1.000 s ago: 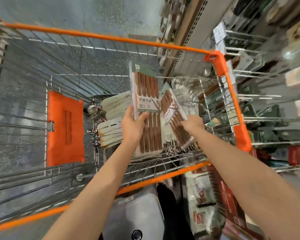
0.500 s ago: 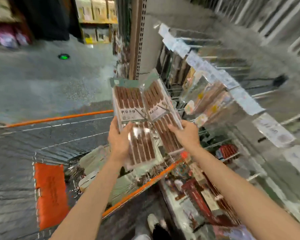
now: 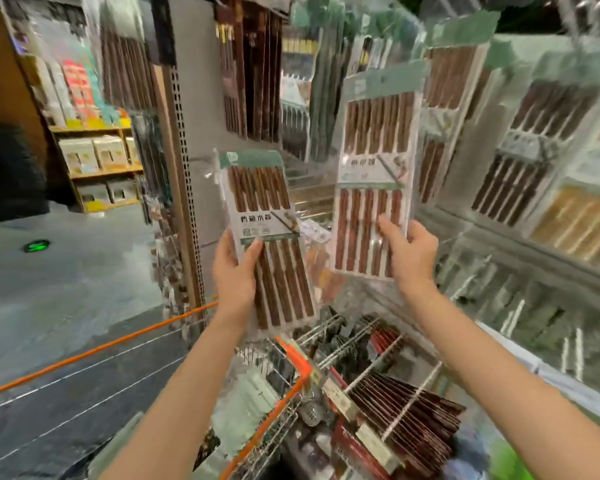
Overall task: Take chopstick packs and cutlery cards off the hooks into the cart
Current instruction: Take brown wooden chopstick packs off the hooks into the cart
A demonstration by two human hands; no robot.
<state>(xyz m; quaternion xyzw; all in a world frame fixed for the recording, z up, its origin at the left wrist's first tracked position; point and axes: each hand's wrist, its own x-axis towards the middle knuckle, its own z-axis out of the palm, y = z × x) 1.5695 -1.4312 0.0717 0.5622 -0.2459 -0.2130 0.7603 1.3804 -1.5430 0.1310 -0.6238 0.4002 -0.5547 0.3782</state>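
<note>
- While raised before the hooks, left hand grips one chopstick pack by its lower half, thumb across the front.
- Right hand grips a second chopstick pack, held higher and apart.
- Label characters blurred, unreadable.
- Cart rim sits below both hands.

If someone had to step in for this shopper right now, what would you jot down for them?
Left hand grips one chopstick pack; right hand grips another chopstick pack, raised higher. Both packs are held up in front of the hook display, above the orange-rimmed cart.
Done: some pale carded items already lie in the cart.
Left: lower these two packs into the cart, then probably pull more from the hooks.
</note>
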